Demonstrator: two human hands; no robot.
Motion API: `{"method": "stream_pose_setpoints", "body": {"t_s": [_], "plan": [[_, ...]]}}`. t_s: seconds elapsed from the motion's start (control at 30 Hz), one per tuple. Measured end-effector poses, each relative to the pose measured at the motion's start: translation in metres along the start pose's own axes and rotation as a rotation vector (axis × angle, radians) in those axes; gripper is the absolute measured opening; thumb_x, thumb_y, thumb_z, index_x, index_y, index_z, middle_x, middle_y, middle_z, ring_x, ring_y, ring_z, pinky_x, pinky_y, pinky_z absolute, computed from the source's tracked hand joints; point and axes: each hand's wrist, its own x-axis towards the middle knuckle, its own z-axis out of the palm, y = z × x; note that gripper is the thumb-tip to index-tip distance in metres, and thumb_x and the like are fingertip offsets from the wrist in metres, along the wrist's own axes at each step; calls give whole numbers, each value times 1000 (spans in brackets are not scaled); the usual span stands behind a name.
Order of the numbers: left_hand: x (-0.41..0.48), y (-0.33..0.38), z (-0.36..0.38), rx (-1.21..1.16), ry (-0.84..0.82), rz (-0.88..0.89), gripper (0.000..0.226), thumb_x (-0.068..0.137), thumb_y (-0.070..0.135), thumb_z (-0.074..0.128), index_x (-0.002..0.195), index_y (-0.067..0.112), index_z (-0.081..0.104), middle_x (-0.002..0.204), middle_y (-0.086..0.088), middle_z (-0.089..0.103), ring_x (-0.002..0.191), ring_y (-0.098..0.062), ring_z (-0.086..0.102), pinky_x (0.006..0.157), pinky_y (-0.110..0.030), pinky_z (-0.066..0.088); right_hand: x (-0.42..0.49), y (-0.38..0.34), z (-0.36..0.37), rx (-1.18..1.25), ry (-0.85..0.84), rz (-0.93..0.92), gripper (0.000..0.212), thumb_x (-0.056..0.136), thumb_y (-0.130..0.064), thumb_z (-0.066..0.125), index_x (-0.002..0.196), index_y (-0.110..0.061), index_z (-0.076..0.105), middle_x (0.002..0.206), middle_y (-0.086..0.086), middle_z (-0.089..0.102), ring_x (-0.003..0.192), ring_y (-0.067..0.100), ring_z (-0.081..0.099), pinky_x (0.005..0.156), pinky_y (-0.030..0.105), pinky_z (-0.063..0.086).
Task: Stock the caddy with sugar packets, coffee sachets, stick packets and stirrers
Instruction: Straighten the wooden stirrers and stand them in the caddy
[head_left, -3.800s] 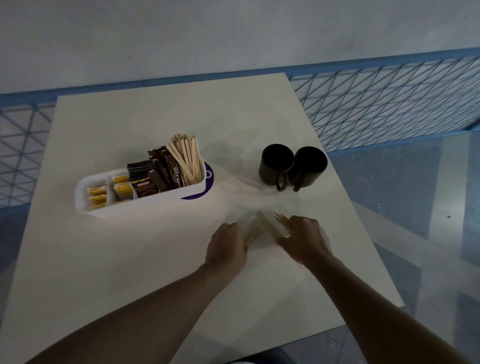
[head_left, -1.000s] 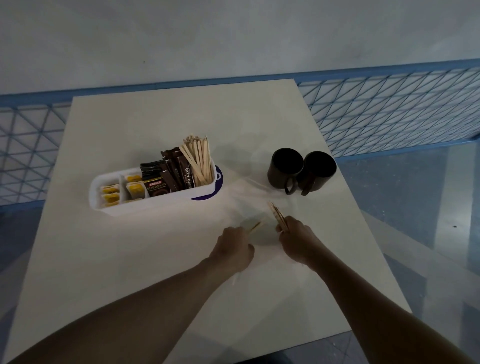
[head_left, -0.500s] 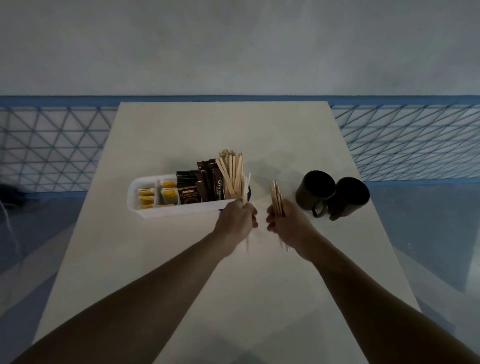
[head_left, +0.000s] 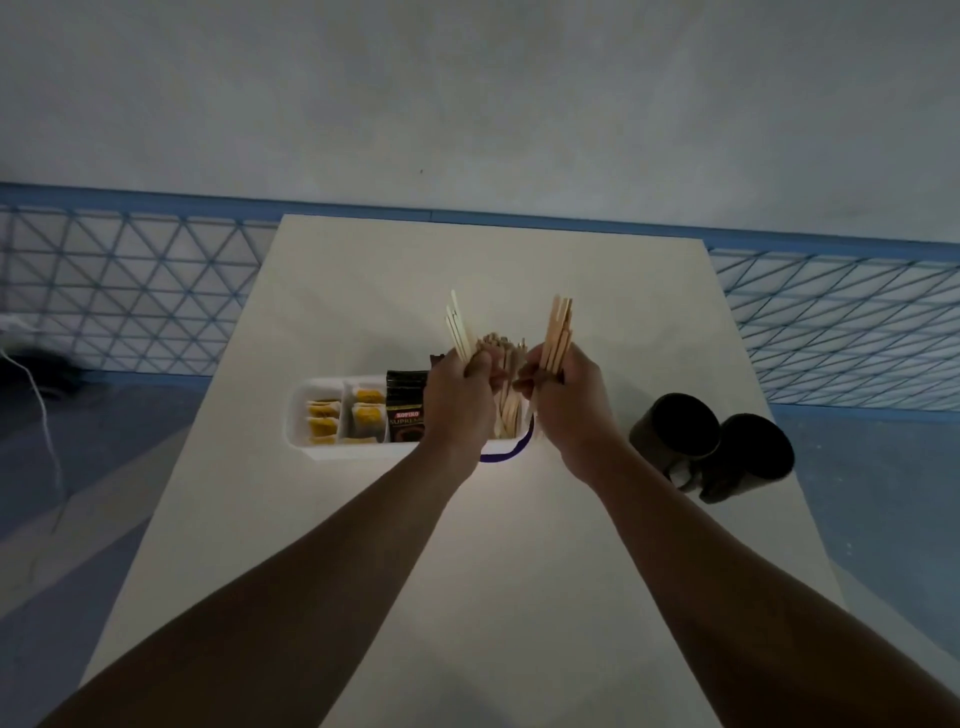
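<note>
Wooden stirrers (head_left: 557, 332) are gripped upright in curled fingers (head_left: 525, 378), a thin bunch in the left hand (head_left: 457, 405) and a thicker one in the right hand (head_left: 566, 410), both above the right-end compartment of the white caddy (head_left: 300, 415), where others stand. Judged step: stocking stirrers; next, lower both bunches in, clear of the neighbouring coffee sachets (head_left: 408, 410). Two mugs (head_left: 675, 431) stand apart on the surface (head_left: 519, 571), no obstacle.

dim, bluish | slight motion blur | wide-angle bending at edges
</note>
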Motion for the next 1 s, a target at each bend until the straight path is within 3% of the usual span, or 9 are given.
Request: {"method": "stream_pose_setpoints", "body": {"t_s": [0.27,0.4,0.5,0.63,0.7,0.83,0.93,1.0], "plan": [[13,-13,12,81,29,49,22,102,24,46,100,12,65,95,-3,68,96,-21,66,89,-43,55,17,4,12,91,17,-2,30,87,12,38,92,-8,60,85,11,64,78,17,60,70,29,54],[12,-21,15,130,9,112,14,100,21,50,99,15,63,90,4,66,91,-12,63,86,-31,54,18,15,19,155,-3,41,31,86,13,41,97,-6,63,90,14,68,88,29,67,76,38,61],[13,-27,17,189,12,164,11,98,18,54,103,13,62,97,3,67,97,-13,63,88,-32,53,15,22,20,201,-35,47,29,87,12,46,96,-7,66,85,11,70,84,26,69,71,34,61],[14,-27,17,276,41,203,20,96,18,58,115,15,62,111,1,66,103,-9,59,96,-34,50,15,32,20,39,-58,-6,15,92,0,55,97,-12,63,84,8,69,78,26,67,65,36,58],[16,-24,15,279,53,221,26,94,18,62,119,16,62,117,2,65,109,-10,58,99,-31,47,16,32,20,-120,-36,-43,4,94,-12,61,97,-15,60,83,3,67,74,19,63,61,29,54],[18,-16,9,239,73,241,22,93,21,61,116,20,62,114,6,65,107,-8,58,97,-29,49,18,31,15,-379,7,-171,13,86,-13,63,97,-12,55,92,4,61,79,21,58,59,22,44],[18,-9,6,179,73,225,22,97,23,53,116,18,62,114,2,65,106,-10,59,96,-34,51,18,34,15,-463,-23,-196,42,76,-15,72,113,-13,51,107,1,54,84,5,49,61,9,32],[17,-5,5,153,50,196,24,98,22,50,119,17,62,117,1,64,108,-11,60,97,-35,51,15,33,17,-475,-43,-190,63,72,-28,80,123,-16,46,112,-2,49,84,2,45,64,10,34]]}}
